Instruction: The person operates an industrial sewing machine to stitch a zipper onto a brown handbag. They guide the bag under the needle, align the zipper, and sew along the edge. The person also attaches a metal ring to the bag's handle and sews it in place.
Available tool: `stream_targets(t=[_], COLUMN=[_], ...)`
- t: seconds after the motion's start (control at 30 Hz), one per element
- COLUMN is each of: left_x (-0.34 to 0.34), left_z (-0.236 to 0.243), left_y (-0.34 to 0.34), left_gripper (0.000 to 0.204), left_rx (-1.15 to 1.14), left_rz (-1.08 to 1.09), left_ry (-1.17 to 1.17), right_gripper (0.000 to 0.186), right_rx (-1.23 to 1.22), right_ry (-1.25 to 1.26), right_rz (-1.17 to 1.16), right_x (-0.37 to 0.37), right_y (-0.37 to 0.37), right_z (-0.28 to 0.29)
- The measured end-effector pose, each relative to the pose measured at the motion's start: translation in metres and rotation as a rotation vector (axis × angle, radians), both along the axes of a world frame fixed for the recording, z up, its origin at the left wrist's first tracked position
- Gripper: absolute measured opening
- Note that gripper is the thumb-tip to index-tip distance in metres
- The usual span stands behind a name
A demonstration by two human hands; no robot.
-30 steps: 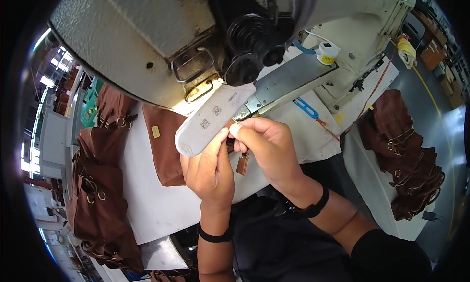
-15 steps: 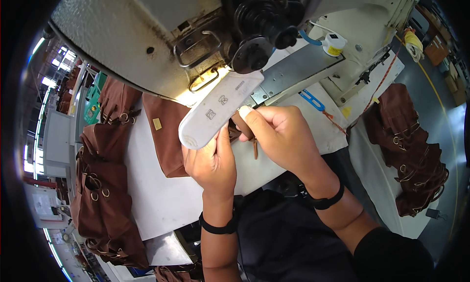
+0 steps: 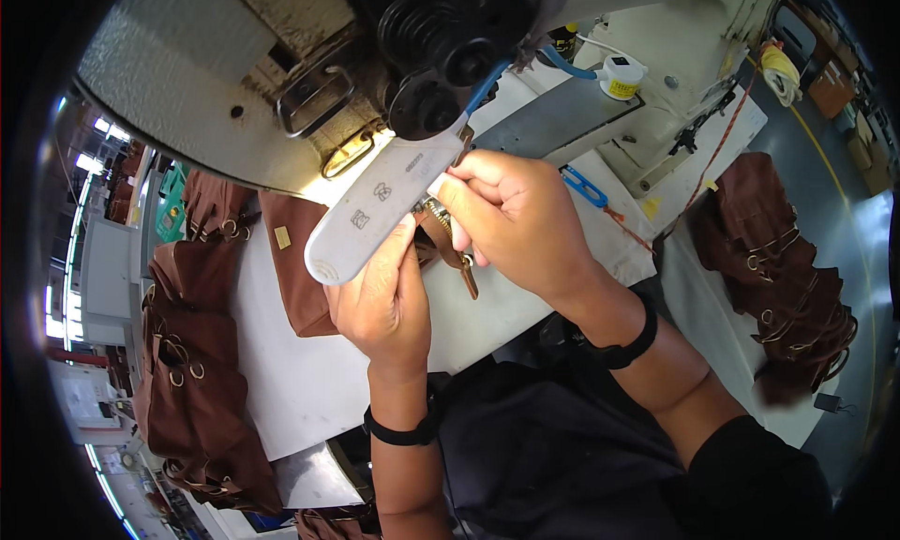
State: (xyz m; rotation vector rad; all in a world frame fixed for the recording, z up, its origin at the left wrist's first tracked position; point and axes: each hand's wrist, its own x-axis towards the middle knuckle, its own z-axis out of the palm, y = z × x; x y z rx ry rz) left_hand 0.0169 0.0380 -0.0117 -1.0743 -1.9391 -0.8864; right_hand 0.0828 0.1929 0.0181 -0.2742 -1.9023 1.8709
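Under the head of the sewing machine (image 3: pixel 216 99), both my hands work at a brown leather bag (image 3: pixel 298 268). My left hand (image 3: pixel 384 306) pinches its edge with thumb and fingers, partly covered by the pale rounded lamp head (image 3: pixel 384 198). Close by on the right, my right hand (image 3: pixel 511 217) is closed at the same edge, thumb against bent fingers; its exact grip is hidden. Between the hands shows a short row of brass zipper teeth (image 3: pixel 438 211), with a narrow brown leather strap (image 3: pixel 452 249) hanging below. The needle is out of sight behind the lamp head.
More brown leather bags (image 3: pixel 192 371) are heaped along the left; another pile (image 3: pixel 764 259) lies at the right. A blue tool (image 3: pixel 586 186) rests on the white table (image 3: pixel 309 390) beside the machine bed (image 3: pixel 562 118). The lamp's white base (image 3: pixel 621 76) sits on the machine.
The machine and lamp head appear further left as the view shifts. My right hand has moved up and left with its grip turned, and the brass teeth and more strap now show.
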Motion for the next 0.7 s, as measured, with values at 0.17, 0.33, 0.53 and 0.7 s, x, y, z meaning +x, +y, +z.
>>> stream_targets(t=[0.17, 0.33, 0.53, 0.7], left_x=[-0.0011, -0.0016, -0.0026, -0.0005], left_z=[0.0043, 0.0048, 0.0054, 0.0088], left_y=[0.003, 0.0006, -0.0005, -0.0002], left_gripper=[0.022, 0.02, 0.017, 0.017], left_rx=[-0.011, 0.0, -0.024, -0.039], left_rz=[-0.021, 0.011, 0.019, 0.025], left_ry=[-0.014, -0.029, -0.041, -0.036], right_gripper=[0.015, 0.023, 0.019, 0.02], right_rx=[-0.062, -0.092, -0.105, -0.091], right_ry=[-0.013, 0.007, 0.008, 0.024], right_rz=[0.047, 0.059, 0.111, 0.1], right_x=[0.0019, 0.0028, 0.0016, 0.0017], right_y=[0.0052, 0.0024, 0.0071, 0.0066], right_z=[0.0008, 0.0041, 0.0041, 0.0039])
